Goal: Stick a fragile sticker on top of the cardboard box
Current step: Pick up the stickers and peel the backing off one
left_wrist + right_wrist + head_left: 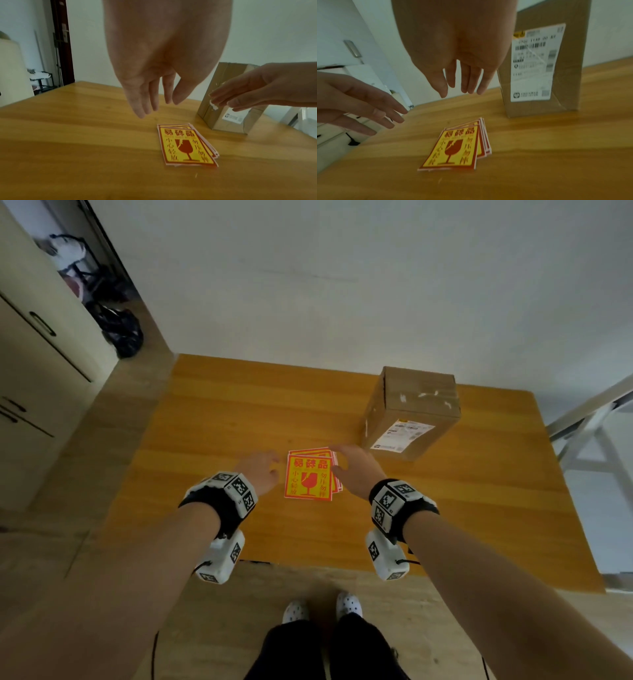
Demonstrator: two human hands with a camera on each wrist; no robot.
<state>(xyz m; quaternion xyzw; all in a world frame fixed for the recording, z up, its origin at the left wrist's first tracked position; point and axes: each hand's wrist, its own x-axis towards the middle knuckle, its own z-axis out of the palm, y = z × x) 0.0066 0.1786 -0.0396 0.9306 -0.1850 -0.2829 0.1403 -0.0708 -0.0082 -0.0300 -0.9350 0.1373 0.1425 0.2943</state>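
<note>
As seen from the head camera, we log our left hand (pixel 259 474) just left of a small stack of fragile stickers (pixel 309 478), fingers relaxed and holding nothing; whether it touches the stack we cannot tell. Our right hand (pixel 356 470) lies at the stack's right edge, fingers loosely extended, nothing gripped. The stickers, yellow squares with red borders, red characters and a broken-glass symbol, lie flat and slightly fanned on the wooden table (pixel 212 440), text upright toward us. The cardboard box (pixel 411 409) stands beyond and to the right, well apart from the stack, a shipping label (pixel 402 434) on its near face, tape scraps on top.

From the left wrist, our left hand (pixel 154 83) hangs above the table, fingers straight and close together, clear of the stickers (pixel 186 146). Our right hand (pixel 254 92) reaches in flat before the box (pixel 223 119).

From the right wrist, our right hand (pixel 462 75) hovers open over the stack (pixel 455 148); our left hand (pixel 359 102) is spread at the left. The box (pixel 570 54) stands tall, long axis vertical, label (pixel 534 65) facing the camera.
</note>
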